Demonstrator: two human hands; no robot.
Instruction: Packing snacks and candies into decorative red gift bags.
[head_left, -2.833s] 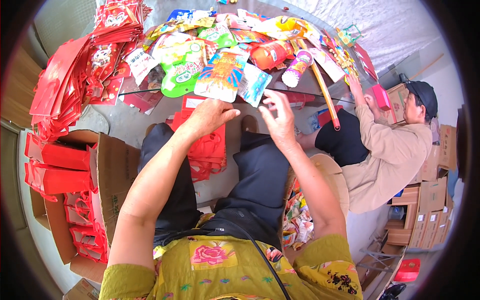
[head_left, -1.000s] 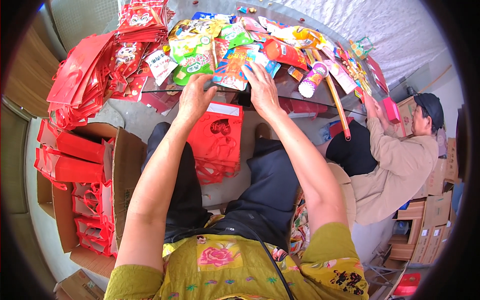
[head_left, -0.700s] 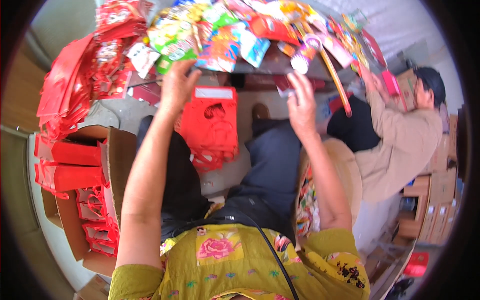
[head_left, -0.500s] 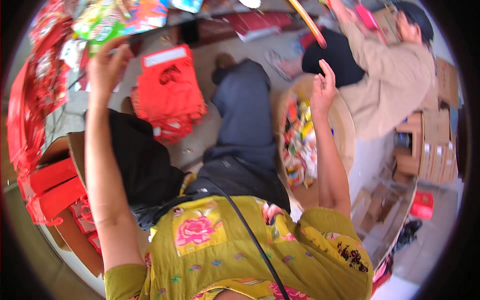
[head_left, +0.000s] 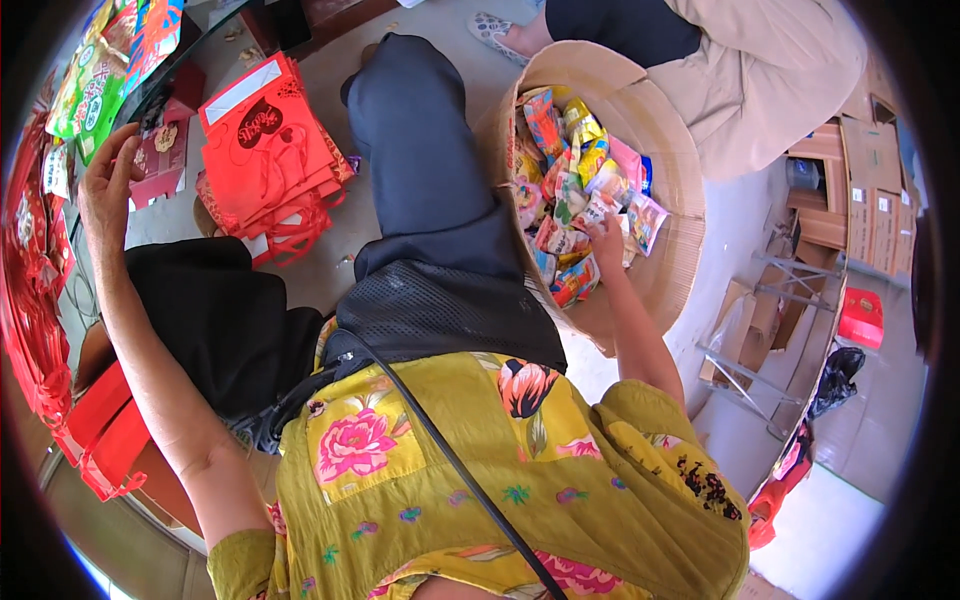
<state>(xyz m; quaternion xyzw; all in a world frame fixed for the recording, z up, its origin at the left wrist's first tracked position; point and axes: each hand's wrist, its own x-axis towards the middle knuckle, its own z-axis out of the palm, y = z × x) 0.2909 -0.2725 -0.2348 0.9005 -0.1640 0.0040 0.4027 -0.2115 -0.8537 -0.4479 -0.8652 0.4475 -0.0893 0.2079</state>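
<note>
My left hand [head_left: 108, 195] is raised at the left, its fingers loosely bent and apart with nothing in them. Just beyond its fingertips is a green snack bag [head_left: 95, 105]. On the right, my right hand [head_left: 608, 250] reaches into a round cardboard tub [head_left: 672, 210] filled with small wrapped snacks [head_left: 590, 160] in many colours. Its fingers close on a white and red snack packet [head_left: 598, 210] on top of the pile; part of the grip is hidden. Between my hands, a stack of red paper gift bags [head_left: 262, 140] lies on the floor.
Another person's leg in beige trousers [head_left: 770, 90] is beyond the tub. Red bags [head_left: 30, 290] hang along the left edge, above red boxes [head_left: 110, 435]. Cardboard cartons [head_left: 875, 215] are stacked at the far right, near a metal frame [head_left: 745, 385] and a red box [head_left: 861, 317].
My right hand has come down from above the tub into the snacks. My left hand has moved left and slightly lower. The view has shifted, and the other person's upper body is out of sight.
</note>
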